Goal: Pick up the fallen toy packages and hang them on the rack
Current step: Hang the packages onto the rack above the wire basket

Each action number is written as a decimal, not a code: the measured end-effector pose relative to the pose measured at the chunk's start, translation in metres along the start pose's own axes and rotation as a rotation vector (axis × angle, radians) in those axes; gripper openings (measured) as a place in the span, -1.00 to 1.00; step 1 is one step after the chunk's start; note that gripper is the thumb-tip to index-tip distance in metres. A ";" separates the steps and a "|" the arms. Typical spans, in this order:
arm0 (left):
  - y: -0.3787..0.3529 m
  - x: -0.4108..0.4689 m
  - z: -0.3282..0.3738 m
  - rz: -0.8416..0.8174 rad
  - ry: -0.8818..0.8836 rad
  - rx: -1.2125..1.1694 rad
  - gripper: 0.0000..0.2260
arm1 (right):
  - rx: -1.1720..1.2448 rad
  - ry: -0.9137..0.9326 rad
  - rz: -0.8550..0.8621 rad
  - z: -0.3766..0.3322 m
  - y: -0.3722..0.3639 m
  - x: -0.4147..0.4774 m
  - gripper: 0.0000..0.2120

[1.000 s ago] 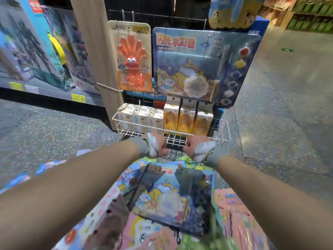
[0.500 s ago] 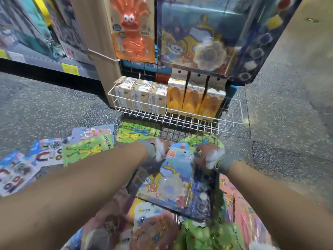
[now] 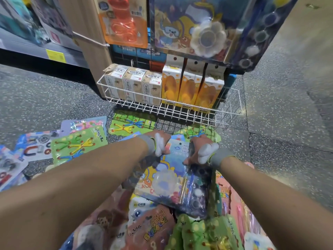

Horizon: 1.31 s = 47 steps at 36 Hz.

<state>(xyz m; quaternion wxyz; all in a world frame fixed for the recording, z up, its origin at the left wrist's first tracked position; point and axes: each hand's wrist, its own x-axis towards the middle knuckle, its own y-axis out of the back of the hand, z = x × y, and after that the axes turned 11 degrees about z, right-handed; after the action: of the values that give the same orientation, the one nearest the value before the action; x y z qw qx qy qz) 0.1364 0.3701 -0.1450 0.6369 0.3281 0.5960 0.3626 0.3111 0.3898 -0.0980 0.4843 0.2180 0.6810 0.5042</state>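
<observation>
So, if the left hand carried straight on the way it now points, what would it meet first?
Probably the white wire basket ahead of the left hand, which grips the paint set; depth is unclear, so it might pass beneath.

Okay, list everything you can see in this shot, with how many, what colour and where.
held paint kit: one, blue and dark, gripped by its top edge, centre
hanging paint kit: one, blue, upper right
orange toy package: one, orange, hanging left of that kit
wire basket: one, white, below the hanging packages
pale boxes: three, beige, left part of the basket
orange boxes: three, right part of the basket
green figure packages: at least three, on the floor
magnet packages: at least one, blue, floor at left
bubble packages: at least two, pink, bottom of view
left hand: gloved, grips the held kit's top left
right hand: gloved, grips its top right
</observation>
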 end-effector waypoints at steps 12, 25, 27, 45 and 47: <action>0.042 -0.035 0.000 0.078 0.039 -0.036 -0.83 | -0.042 0.028 0.025 -0.008 0.031 -0.022 -0.31; 0.080 -0.080 0.003 0.316 0.012 -0.100 -0.81 | 0.142 0.073 0.024 -0.008 0.077 -0.059 -0.48; 0.084 -0.083 0.003 0.310 0.013 -0.069 -0.78 | 0.149 0.053 0.050 -0.008 0.080 -0.063 -0.54; 0.146 -0.111 -0.006 0.498 0.067 -0.054 -0.74 | 0.189 0.028 0.396 -0.009 0.145 -0.077 -0.74; 0.160 -0.119 -0.008 0.552 0.054 -0.072 -0.73 | 0.189 0.042 0.435 -0.011 0.160 -0.079 -0.74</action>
<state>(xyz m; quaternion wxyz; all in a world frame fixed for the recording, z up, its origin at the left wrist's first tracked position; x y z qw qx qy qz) 0.1136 0.3526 0.0525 0.5090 0.4453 0.4876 0.5521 0.3056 0.3860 0.0809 0.3273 0.3932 0.6721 0.5352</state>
